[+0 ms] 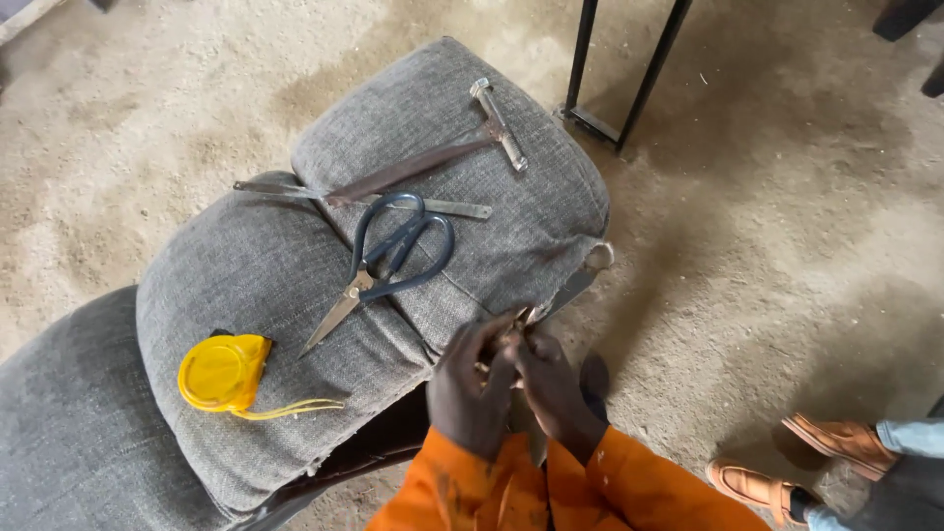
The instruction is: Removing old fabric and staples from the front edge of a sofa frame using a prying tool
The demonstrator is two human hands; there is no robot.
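**Hands pinched together at the near edge of a grey cushion**

Head view, looking down. Grey upholstered cushion (246, 295), fabric-covered and rounded in two padded humps, across the left and middle of the scene, on a sandy, dusty floor (787, 246).

Left hand (472, 388) and right hand (554, 388) pressed close together at the near right edge of the cushion, fingers curled inward and meeting at the fingertips. Something small and light-coloured (518, 320) pinched between the fingertips of both; too small to tell what. Both hands clenched around that small thing, touching each other, just beside the cushion's fabric edge. Orange sleeves (610, 482) below the wrists.

Loose on the cushion: dark-handled scissors (388, 261) near the middle, blades closed and pointing near-left; yellow tape measure (224, 372) at the near left, with a short length of yellow tape trailing to the right; hammer (433, 157) farther off, metal head at the far right, long handle slanting left; thin flat metal strip (374, 200) under the scissor handles, lying left to right. All four well apart from the hands.

Far right of the cushion: two black metal legs (629, 74) rising from the floor. Near right corner: another person's brown shoes (796, 462) and a bit of blue trouser leg (910, 438), apart from the hands.
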